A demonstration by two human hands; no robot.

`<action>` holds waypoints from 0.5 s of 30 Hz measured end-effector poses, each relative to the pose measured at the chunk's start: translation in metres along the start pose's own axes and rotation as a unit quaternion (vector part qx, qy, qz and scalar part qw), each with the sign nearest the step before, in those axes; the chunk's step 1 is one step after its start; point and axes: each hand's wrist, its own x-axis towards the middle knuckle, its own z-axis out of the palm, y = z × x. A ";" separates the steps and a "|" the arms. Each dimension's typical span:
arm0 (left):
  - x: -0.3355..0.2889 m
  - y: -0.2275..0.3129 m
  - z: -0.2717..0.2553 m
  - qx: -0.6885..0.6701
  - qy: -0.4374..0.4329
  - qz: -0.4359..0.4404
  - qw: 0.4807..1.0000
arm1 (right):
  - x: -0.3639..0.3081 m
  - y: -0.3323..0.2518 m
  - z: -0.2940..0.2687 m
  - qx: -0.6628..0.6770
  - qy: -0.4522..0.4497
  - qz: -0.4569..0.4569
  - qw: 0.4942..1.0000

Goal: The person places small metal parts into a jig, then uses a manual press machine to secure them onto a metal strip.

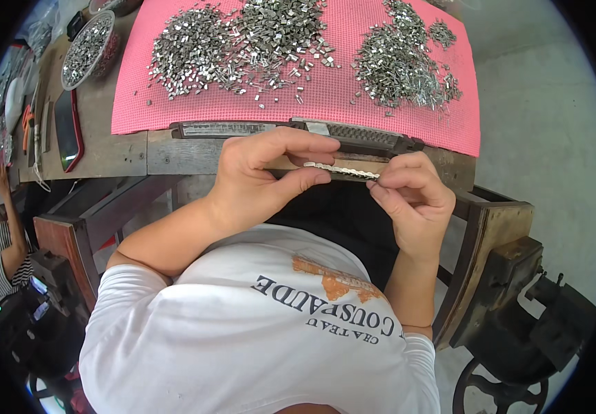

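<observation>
A short silver strip of metal links (343, 170) is stretched between my two hands, just off the front edge of the bench. My left hand (256, 169) has the strip's left end between its bent fingers and thumb. Between thumb and forefinger, my right hand (412, 193) pinches the right end; its other fingers are curled. Right behind the strip, a long dark metal fixture (353, 136) with a grooved bar lies along the bench edge.
Small metal pieces lie in a left heap (242, 48) and a right heap (401, 62) on a pink mat (194, 114). A bowl (89, 52) of pieces and a phone (69, 131) sit left. Black machinery (553, 310) stands right. Another person's arm (13, 221) shows far left.
</observation>
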 end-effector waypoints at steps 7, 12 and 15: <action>-0.002 -0.004 0.005 -0.055 0.024 0.009 0.998 | -0.003 0.002 0.001 0.039 0.048 -0.019 0.998; -0.002 -0.007 0.004 -0.052 0.022 0.022 0.998 | -0.007 0.005 -0.002 0.052 0.077 0.027 0.995; 0.001 -0.008 0.003 -0.058 0.024 0.024 0.998 | -0.003 0.007 -0.005 0.035 0.079 0.008 0.996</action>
